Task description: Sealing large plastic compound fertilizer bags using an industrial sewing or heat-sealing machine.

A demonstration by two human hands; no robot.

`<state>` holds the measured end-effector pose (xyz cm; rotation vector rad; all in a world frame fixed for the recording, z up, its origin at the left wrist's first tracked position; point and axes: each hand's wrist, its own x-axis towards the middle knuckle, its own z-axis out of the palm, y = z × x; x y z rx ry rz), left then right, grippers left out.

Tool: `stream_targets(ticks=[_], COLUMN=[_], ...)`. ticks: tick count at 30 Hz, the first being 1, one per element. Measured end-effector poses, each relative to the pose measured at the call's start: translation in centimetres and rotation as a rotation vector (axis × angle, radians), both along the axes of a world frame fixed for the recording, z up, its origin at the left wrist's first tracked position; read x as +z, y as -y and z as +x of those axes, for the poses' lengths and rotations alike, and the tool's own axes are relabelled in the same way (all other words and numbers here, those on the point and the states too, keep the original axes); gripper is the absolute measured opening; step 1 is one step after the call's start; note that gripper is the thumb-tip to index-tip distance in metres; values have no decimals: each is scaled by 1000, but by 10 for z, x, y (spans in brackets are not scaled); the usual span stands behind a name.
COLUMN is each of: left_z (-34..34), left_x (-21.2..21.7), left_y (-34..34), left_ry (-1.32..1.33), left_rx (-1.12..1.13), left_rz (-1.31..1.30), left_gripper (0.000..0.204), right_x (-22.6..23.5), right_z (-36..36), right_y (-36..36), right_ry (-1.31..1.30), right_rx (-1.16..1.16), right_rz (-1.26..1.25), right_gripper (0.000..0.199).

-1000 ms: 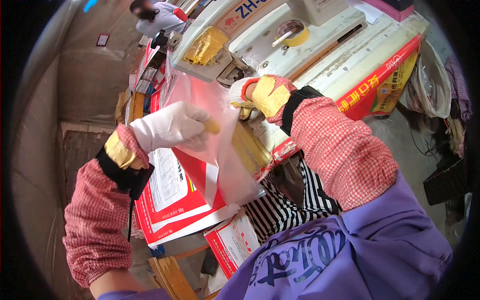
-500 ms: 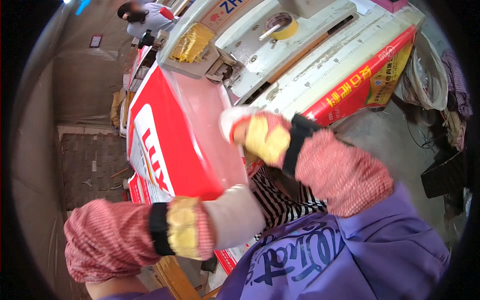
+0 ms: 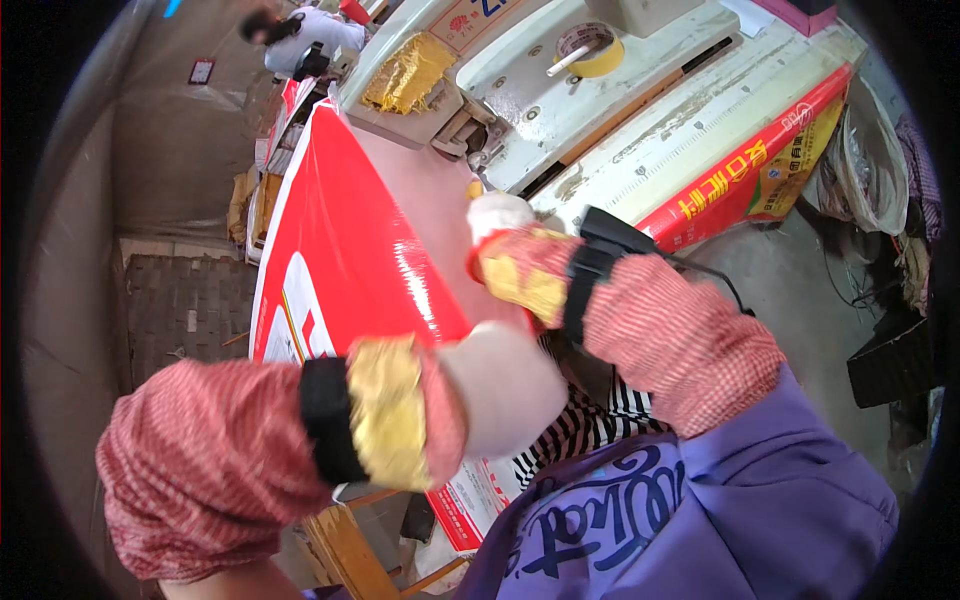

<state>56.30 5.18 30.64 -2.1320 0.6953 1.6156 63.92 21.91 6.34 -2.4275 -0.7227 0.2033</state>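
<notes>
Left hand (image 3: 500, 385) fingers clenched on red sheet (image 3: 350, 250) (near edge) | right hand (image 3: 505, 230) fingers gripping sheet's far edge

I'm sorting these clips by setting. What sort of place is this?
Probably a small packaging workshop: gloved hands hold a red printed bag at a worn sealing machine, a tape roll sits on it, and another worker stands beyond.

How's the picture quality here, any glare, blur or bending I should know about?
Head view: bright glare streaks on the glossy red bag; the near left hand is soft and washed out; fisheye bends the machine table edge; black vignette rings the frame.
</notes>
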Motion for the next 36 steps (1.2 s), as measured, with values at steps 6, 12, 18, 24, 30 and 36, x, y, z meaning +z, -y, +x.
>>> stream_targets(ticks=[6,12,18,24,30,36], left_z=[46,16,-16,48,-25,-10], left_x=[29,84,17,36,53,-4], left_y=[-36,-42,1,-30,-18,11], left_ry=[-24,-48,140,195,147,312], left_rx=[207,-15,44,155,312,155], left_rz=[212,434,-201,145,100,-289], left_gripper=[31,20,7,33,27,15], right_x=[-1,-34,-9,-11,-15,-90], right_z=[-3,-28,19,22,-19,56], right_y=[-36,-7,-60,-66,-78,-157], right_ry=[48,69,112,171,229,264], right_rx=[335,658,930,1238,1632,1836], right_rz=[126,259,397,524,687,760], right_gripper=[23,25,27,30,33,36])
